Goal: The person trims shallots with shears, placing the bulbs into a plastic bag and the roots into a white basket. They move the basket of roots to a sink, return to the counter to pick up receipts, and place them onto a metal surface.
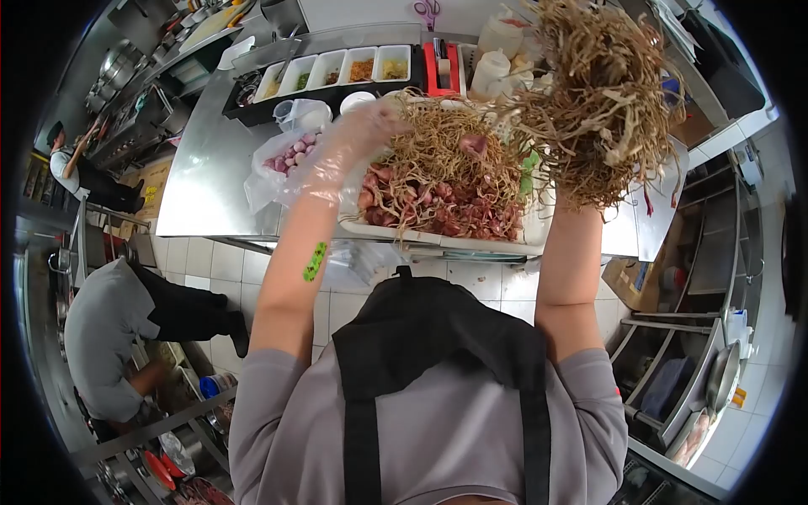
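Note:
My left hand (374,126), in a clear plastic glove, is over the upper left side of a white tray (353,225). Its fingers are blurred, and I cannot make out a grip. Reddish shallots (433,209) lie in the tray, with tangled dry stalks (454,118) on top of them. Above the tray's right side, my right hand holds up a large bundle of dry shallot stalks (610,93). The bundle hides that hand's fingers. Left of the tray, a plastic bag (263,187) contains peeled purple shallots (295,154).
Behind the tray stand a row of white condiment containers (328,69), a red holder (442,69) and squeeze bottles (490,74). The steel table (202,198) extends left. One person (109,332) bends at the lower left; another (71,164) stands farther back.

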`<state>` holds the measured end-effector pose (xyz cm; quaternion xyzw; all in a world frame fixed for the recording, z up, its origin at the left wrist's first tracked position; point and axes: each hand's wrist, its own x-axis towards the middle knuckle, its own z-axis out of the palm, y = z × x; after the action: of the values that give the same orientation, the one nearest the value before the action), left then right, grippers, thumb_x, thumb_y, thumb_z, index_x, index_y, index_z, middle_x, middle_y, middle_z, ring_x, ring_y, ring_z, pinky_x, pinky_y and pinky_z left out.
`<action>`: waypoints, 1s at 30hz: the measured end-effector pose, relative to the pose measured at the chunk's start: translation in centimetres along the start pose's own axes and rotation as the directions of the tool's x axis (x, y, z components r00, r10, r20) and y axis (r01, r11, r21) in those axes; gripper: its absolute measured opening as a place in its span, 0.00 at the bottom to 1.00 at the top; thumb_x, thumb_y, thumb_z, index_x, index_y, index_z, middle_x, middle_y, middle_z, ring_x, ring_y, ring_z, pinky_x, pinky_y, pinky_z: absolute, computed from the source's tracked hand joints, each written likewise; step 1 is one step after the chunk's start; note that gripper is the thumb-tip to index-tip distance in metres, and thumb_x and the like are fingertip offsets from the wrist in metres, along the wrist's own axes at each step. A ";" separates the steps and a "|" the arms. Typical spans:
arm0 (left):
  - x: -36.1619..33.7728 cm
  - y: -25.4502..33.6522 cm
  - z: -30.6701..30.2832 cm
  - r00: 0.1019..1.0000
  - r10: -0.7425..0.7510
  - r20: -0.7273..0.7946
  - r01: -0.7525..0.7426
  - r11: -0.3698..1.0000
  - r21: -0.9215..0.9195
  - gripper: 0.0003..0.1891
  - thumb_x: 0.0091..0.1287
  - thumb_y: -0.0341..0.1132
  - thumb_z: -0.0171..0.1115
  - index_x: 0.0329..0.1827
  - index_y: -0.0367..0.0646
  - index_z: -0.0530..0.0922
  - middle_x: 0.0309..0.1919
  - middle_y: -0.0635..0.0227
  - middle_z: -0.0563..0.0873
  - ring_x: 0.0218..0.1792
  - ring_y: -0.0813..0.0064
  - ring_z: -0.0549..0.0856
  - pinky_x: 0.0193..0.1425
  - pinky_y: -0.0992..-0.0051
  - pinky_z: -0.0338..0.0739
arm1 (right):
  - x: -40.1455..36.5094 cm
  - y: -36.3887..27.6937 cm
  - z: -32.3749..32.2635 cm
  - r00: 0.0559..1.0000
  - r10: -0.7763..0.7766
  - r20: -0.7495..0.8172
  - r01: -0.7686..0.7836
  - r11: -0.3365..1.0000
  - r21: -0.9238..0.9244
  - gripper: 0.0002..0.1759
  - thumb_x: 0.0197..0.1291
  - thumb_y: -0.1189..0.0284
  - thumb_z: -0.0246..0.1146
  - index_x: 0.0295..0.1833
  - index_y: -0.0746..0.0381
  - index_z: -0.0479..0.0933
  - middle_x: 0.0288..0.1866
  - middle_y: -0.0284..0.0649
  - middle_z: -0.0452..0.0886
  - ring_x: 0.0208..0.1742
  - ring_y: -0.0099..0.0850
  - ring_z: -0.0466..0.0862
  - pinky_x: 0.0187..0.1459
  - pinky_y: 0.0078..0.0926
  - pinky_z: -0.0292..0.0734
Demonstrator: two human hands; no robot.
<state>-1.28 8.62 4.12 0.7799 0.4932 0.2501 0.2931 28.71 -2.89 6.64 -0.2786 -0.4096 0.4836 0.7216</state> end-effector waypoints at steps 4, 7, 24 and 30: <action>-3.7 4.9 1.8 0.928 0.269 -0.257 -0.275 0.961 0.010 0.08 0.65 0.32 0.55 0.43 0.40 0.78 0.36 0.65 0.83 0.44 0.73 0.80 0.48 0.75 0.72 | 0.3 1.0 0.4 0.999 0.045 0.015 -0.045 0.998 -0.037 0.25 0.60 0.73 0.59 0.63 0.66 0.65 0.56 0.43 0.75 0.54 0.32 0.78 0.53 0.27 0.77; -3.6 5.5 4.9 0.916 0.286 -0.281 -0.399 0.720 -0.568 0.12 0.65 0.26 0.51 0.51 0.39 0.75 0.47 0.65 0.80 0.50 0.71 0.78 0.56 0.72 0.71 | 0.2 2.5 0.7 0.995 0.095 0.025 -0.094 0.994 -0.054 0.25 0.60 0.73 0.59 0.63 0.66 0.65 0.56 0.43 0.75 0.54 0.32 0.78 0.53 0.27 0.77; -4.4 5.7 2.4 0.907 0.151 0.393 0.182 0.702 -0.689 0.07 0.61 0.30 0.54 0.39 0.37 0.71 0.28 0.68 0.76 0.31 0.77 0.77 0.44 0.73 0.77 | -0.1 2.1 -1.5 0.980 0.138 0.142 -0.146 0.988 0.048 0.24 0.61 0.74 0.58 0.63 0.66 0.65 0.57 0.43 0.75 0.54 0.32 0.78 0.54 0.27 0.77; -2.9 6.2 3.8 0.891 0.448 -0.067 -0.443 0.893 0.077 0.14 0.59 0.29 0.54 0.48 0.36 0.73 0.43 0.56 0.79 0.48 0.58 0.78 0.56 0.67 0.71 | -1.6 8.2 -2.0 0.908 0.251 0.335 -0.305 0.945 0.119 0.24 0.62 0.74 0.58 0.63 0.66 0.65 0.57 0.43 0.75 0.54 0.32 0.78 0.54 0.27 0.77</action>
<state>4.02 3.03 5.55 0.8695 0.3202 0.3281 0.1838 26.23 -1.33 -1.45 -0.1914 -0.4333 0.6529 0.5911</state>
